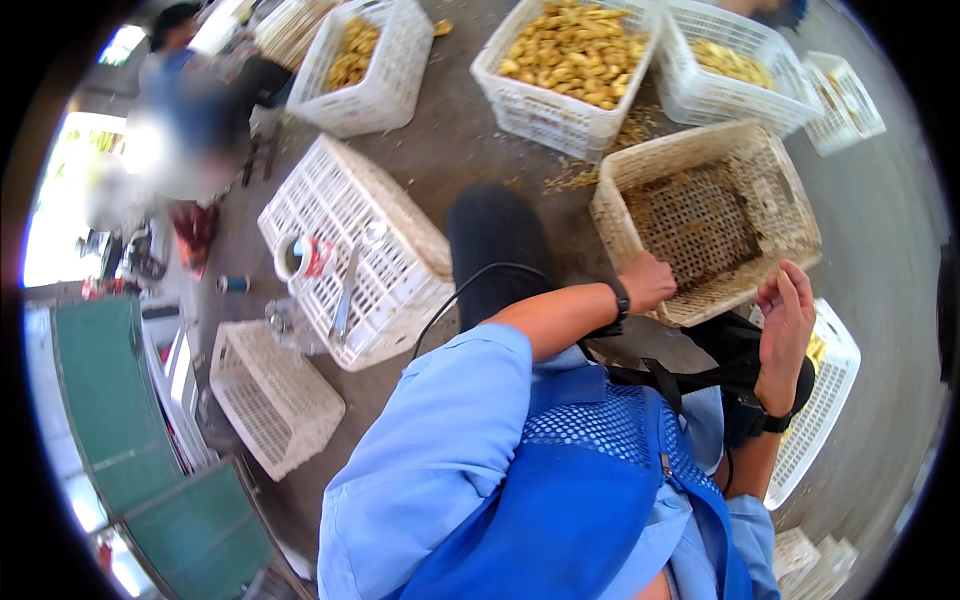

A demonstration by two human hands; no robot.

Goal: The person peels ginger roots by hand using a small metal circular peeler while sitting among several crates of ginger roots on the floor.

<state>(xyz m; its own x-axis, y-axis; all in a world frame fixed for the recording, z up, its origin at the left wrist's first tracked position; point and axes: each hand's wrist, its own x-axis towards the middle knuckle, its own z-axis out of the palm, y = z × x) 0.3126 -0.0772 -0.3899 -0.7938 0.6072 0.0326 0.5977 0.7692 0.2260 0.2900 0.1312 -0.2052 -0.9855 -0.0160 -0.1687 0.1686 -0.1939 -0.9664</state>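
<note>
A worn, dirt-stained plastic crate [620, 205] stands tilted in front of me, its slotted bottom caked with brown soil and bits. My left hand [648, 283] is closed at the crate's near left edge; its fingertips are turned away, so what they hold, if anything, is hidden. By the near right corner, my right hand [787, 322] is raised with its fingers bent and pinched together. Anything between those fingertips is too small to make out. A white crate [835, 385] with some yellow pieces sits below my right hand, partly covered by my arm and leg.
White crates [555, 128] of yellow, knobby, ginger-like pieces [575, 50] stand ahead. An upturned crate [400, 290] at left carries a knife [347, 295] and a white cup [292, 257]. Another crate [275, 395] lies beside it. A person [190, 110] sits far left.
</note>
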